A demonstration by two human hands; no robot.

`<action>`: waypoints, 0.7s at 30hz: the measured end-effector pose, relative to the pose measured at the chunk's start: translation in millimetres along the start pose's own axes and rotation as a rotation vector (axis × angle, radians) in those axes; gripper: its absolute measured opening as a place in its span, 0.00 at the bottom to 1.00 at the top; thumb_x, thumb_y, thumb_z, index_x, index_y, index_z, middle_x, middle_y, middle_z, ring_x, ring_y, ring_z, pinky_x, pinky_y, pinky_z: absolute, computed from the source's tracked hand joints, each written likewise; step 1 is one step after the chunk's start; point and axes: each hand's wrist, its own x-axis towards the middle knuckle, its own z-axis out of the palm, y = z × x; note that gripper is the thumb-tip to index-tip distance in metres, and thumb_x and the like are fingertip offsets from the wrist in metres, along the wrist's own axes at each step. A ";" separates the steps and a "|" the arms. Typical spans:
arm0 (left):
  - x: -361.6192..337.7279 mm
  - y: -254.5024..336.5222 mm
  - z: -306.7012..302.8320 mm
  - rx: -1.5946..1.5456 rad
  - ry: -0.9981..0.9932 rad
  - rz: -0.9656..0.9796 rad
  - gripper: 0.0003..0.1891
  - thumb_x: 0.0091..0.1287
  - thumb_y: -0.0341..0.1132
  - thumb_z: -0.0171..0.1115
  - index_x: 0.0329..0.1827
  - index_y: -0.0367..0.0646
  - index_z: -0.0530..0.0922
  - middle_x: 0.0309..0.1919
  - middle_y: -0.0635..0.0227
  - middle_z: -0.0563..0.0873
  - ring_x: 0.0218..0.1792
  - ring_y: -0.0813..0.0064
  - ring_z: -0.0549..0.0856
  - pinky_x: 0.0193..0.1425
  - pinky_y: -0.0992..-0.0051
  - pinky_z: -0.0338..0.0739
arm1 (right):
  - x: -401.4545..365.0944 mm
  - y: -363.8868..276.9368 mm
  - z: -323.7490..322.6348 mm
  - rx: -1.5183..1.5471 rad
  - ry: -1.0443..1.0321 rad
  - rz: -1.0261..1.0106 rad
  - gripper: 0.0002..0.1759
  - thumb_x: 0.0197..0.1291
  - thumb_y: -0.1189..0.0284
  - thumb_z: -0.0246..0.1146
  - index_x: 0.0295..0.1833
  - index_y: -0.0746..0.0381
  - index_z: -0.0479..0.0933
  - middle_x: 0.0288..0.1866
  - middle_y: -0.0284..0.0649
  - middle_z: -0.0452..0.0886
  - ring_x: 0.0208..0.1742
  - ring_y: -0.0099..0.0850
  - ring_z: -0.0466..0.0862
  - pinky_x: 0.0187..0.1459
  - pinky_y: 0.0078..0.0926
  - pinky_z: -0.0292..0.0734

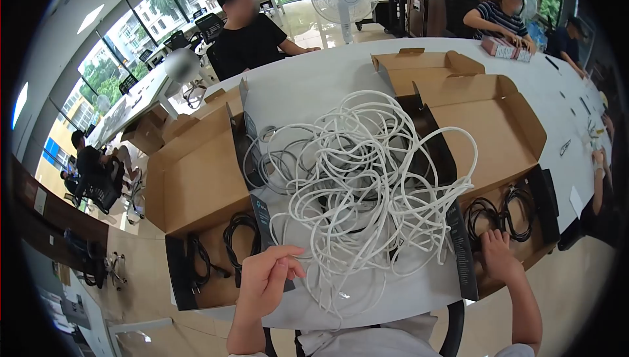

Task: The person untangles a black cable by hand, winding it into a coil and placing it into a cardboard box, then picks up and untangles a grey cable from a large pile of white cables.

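White table (288, 95) — tangled white cables (367, 160) between hands (263, 283), amid open boxes (488, 134).

White cable tangle (377, 160) sat as a loose, uncoiled heap between two open boxes, its loops crossing in every direction. Right box (498, 131): lid was folded back, brown inside, dark outside; two black cable coils (506, 207) lay side by side in it. Left box (203, 183) matched: lid back, loosely looped black cables (230, 232) were inside.
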 end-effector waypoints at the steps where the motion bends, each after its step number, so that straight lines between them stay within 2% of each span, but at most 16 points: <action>1: -3.0 -3.0 0.3 -0.013 0.008 0.005 0.14 0.66 0.20 0.45 0.49 0.35 0.78 0.24 0.66 0.84 0.22 0.83 0.77 0.31 0.84 0.74 | -1.6 -0.5 0.7 0.021 -0.001 0.020 0.19 0.50 0.76 0.62 0.47 0.69 0.65 0.48 0.51 0.67 0.53 0.48 0.66 0.57 0.45 0.58; 4: -12.4 -9.9 0.0 -0.025 0.034 0.019 0.14 0.66 0.21 0.46 0.49 0.36 0.78 0.24 0.66 0.84 0.21 0.84 0.75 0.29 0.83 0.72 | -4.5 -5.3 -6.4 0.023 0.088 -0.013 0.24 0.50 0.74 0.64 0.51 0.69 0.64 0.53 0.53 0.63 0.58 0.51 0.63 0.60 0.47 0.57; 5: -15.4 -11.1 -1.1 -0.011 0.045 0.021 0.13 0.65 0.21 0.47 0.49 0.36 0.78 0.24 0.66 0.84 0.21 0.85 0.75 0.28 0.83 0.71 | -4.1 -5.8 -10.3 0.049 0.091 -0.044 0.32 0.50 0.71 0.66 0.59 0.71 0.61 0.61 0.56 0.60 0.66 0.55 0.58 0.66 0.50 0.54; 9: -31.7 -15.5 -10.5 0.064 0.114 0.002 0.11 0.65 0.23 0.51 0.48 0.36 0.78 0.25 0.66 0.84 0.21 0.85 0.74 0.26 0.84 0.68 | -3.9 -14.8 -38.1 0.050 0.067 0.023 0.43 0.51 0.71 0.67 0.69 0.72 0.53 0.69 0.57 0.54 0.73 0.57 0.50 0.71 0.50 0.48; 13: -49.6 -24.9 -21.5 -0.011 0.211 0.046 0.11 0.65 0.24 0.53 0.49 0.37 0.77 0.25 0.66 0.84 0.22 0.85 0.76 0.27 0.82 0.69 | -4.7 -36.4 -89.9 0.066 0.343 -0.006 0.40 0.50 0.73 0.66 0.68 0.70 0.57 0.68 0.55 0.58 0.72 0.53 0.55 0.71 0.45 0.51; 16: -57.2 -21.8 -20.3 -0.023 0.246 -0.022 0.11 0.64 0.25 0.55 0.49 0.38 0.77 0.24 0.66 0.83 0.21 0.81 0.77 0.27 0.81 0.70 | 5.2 -71.2 -95.0 0.161 0.362 -0.226 0.38 0.51 0.73 0.65 0.66 0.71 0.59 0.65 0.54 0.61 0.70 0.53 0.58 0.70 0.45 0.54; 17: -58.0 -19.1 -20.6 0.069 0.168 -0.029 0.12 0.64 0.26 0.56 0.50 0.38 0.76 0.25 0.66 0.83 0.22 0.80 0.78 0.28 0.80 0.72 | 8.4 -92.4 -107.4 0.146 0.138 -0.305 0.34 0.53 0.70 0.64 0.64 0.72 0.62 0.64 0.54 0.63 0.69 0.53 0.60 0.68 0.44 0.56; 20: -61.9 -14.4 -15.7 0.294 -0.073 -0.049 0.14 0.64 0.30 0.59 0.53 0.40 0.75 0.25 0.66 0.83 0.23 0.74 0.81 0.28 0.77 0.74 | 7.3 -109.6 -126.0 -0.035 -0.034 -0.517 0.32 0.53 0.68 0.66 0.62 0.70 0.66 0.65 0.55 0.66 0.69 0.53 0.62 0.68 0.44 0.57; 21: -62.4 -14.8 -12.8 0.340 -0.150 -0.039 0.15 0.63 0.32 0.61 0.52 0.41 0.75 0.25 0.66 0.83 0.23 0.70 0.81 0.28 0.73 0.74 | 11.0 -115.1 -139.8 -0.012 0.009 -0.498 0.30 0.54 0.66 0.66 0.60 0.69 0.69 0.62 0.55 0.70 0.66 0.53 0.67 0.66 0.43 0.61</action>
